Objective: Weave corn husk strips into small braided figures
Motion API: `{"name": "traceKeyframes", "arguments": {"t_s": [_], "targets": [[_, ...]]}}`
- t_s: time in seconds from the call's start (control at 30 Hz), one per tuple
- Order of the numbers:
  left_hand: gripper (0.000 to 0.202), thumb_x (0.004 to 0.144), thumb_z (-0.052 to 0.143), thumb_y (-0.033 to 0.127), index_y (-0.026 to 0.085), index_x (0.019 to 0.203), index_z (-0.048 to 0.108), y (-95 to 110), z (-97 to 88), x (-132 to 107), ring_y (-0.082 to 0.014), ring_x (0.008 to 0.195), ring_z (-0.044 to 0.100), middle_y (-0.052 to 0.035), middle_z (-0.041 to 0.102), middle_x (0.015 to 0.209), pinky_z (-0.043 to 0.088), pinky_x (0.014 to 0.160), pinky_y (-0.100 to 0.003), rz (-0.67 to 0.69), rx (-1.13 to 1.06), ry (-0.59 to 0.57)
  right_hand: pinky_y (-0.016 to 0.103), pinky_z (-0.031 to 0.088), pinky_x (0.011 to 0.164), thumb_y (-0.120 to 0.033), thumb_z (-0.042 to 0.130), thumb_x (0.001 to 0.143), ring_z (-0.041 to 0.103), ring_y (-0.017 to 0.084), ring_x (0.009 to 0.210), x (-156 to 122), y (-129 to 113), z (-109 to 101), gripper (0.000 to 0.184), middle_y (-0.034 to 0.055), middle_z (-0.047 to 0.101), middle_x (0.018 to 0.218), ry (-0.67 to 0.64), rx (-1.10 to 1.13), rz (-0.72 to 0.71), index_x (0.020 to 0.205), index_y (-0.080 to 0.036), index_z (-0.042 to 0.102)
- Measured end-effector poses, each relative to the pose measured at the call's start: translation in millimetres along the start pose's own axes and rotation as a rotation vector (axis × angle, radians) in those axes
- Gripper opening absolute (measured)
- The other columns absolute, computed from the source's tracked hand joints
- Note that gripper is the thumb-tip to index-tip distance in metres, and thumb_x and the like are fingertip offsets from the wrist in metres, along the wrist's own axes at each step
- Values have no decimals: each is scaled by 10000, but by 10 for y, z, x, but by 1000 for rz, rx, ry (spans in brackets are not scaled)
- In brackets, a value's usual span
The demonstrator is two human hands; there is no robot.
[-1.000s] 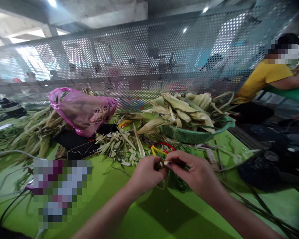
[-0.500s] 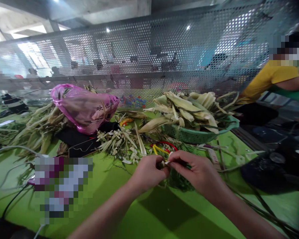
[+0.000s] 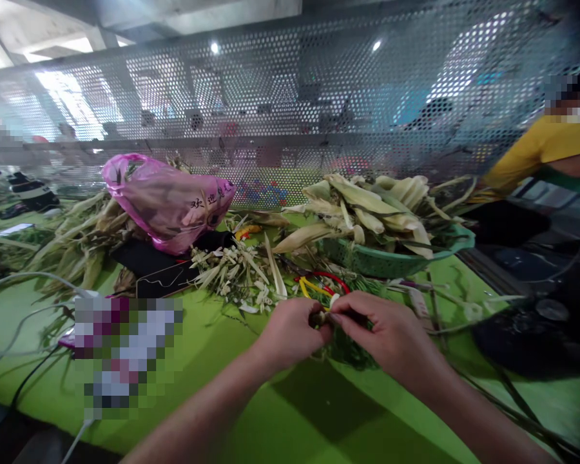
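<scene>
Pinching a small pale piece (image 3: 321, 318) between the fingertips of the left hand (image 3: 290, 332) and the right hand (image 3: 379, 322), had both grips narrow and nearly meeting just above the green table (image 3: 212, 412). Could not tell the shape of the piece, mostly hidden by the fingers. Saw a white bit (image 3: 334, 300) right at the right fingertips; could not tell whether held or merely lying behind. Found red and yellow curved handles (image 3: 333, 277) just beyond the grip, and dark green strands (image 3: 355, 351) under the right hand, partly covered by it.

Saw a green basket (image 3: 386, 261) beyond the grip and to its right, heaped above the rim with dry husks (image 3: 362, 200), some leaning out over the left side. Saw a pink bag (image 3: 167, 200) beyond the grip and to its left, bulging, printed with dark characters, filled with brownish contents dimly visible through the plastic; could not tell what kind. Noticed a loose heap of pale scraps (image 3: 236, 277) between bag and grip, with a long pale strip (image 3: 275, 270) at its right edge. Farther left, found long husks (image 3: 84, 251) piled beside the bag. Glimpsed a yellow sleeve (image 3: 568, 142) well to the right, past the basket, and a perforated screen (image 3: 280, 109) behind everything.
</scene>
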State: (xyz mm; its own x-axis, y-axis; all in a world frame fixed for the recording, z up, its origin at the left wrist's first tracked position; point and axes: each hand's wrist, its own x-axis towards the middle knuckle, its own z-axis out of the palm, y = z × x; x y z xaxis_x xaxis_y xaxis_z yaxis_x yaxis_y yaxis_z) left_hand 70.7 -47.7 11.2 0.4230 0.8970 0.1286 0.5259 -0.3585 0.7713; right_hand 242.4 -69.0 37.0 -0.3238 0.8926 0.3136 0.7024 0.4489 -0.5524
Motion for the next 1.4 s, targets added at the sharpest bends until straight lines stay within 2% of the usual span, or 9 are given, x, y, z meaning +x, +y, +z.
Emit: {"name": "traceKeyframes", "arguments": {"t_s": [0.27,0.4,0.5,0.63,0.8,0.93,1.1,1.23,1.4], "targets": [[71,673,552,217,165,625,561,-8,-34,-19,-91,530,312,49,357,551,192,505,-245,2,-27,-66,259,477,660,-193,519,877,630,164,731,18,-16,-6,145,22,660,793,-101,-1,-107,822,-221,650],[81,674,560,224,160,628,575,-41,-50,-14,-92,536,307,47,365,549,197,504,-240,-12,-30,-87,271,499,692,-146,456,884,640,170,785,14,-37,-17,223,49,670,887,-104,-18,-151,949,-223,656],[87,683,561,223,154,646,600,-48,-66,-6,-91,536,309,42,394,557,201,500,-236,0,-43,-81,285,515,724,-129,429,881,656,177,834,7,-49,-27,279,59,684,955,-67,-38,-165,1032,-229,641],[91,687,567,207,152,667,636,-53,-55,-7,-101,567,355,26,471,581,248,521,-222,51,-34,-70,329,524,723,-146,454,862,675,209,832,-21,-56,6,267,68,719,952,4,-113,-218,1028,-238,643],[93,670,584,179,155,704,667,-85,3,-19,-102,613,408,29,550,639,316,583,-206,89,-85,-87,363,511,723,-88,437,844,662,224,815,-59,-71,101,316,74,723,932,-45,-217,-318,1049,-223,636],[148,711,592,246,127,755,669,-119,34,-1,-96,589,396,27,506,617,305,549,-205,-14,-188,-106,337,516,759,-130,467,876,647,207,860,-33,-90,56,250,76,685,1008,23,-102,-255,1054,-235,607],[193,745,561,317,135,726,623,-89,-23,46,-82,535,321,46,403,577,236,493,-216,-140,-267,-82,280,507,628,-250,557,870,596,167,693,17,-19,-85,103,75,642,946,142,6,-105,937,-228,632],[194,742,551,323,146,674,591,-65,-45,47,-84,538,329,52,393,564,230,499,-223,-125,-231,-58,303,506,728,-241,559,873,635,199,830,28,40,-56,109,56,668,920,113,24,-85,922,-233,656],[151,731,571,284,145,677,588,-130,19,19,-82,549,333,55,398,566,235,508,-226,-63,-249,-53,292,501,700,-182,545,865,637,185,782,19,-32,29,119,44,665,836,93,6,-160,821,-221,648]]}}
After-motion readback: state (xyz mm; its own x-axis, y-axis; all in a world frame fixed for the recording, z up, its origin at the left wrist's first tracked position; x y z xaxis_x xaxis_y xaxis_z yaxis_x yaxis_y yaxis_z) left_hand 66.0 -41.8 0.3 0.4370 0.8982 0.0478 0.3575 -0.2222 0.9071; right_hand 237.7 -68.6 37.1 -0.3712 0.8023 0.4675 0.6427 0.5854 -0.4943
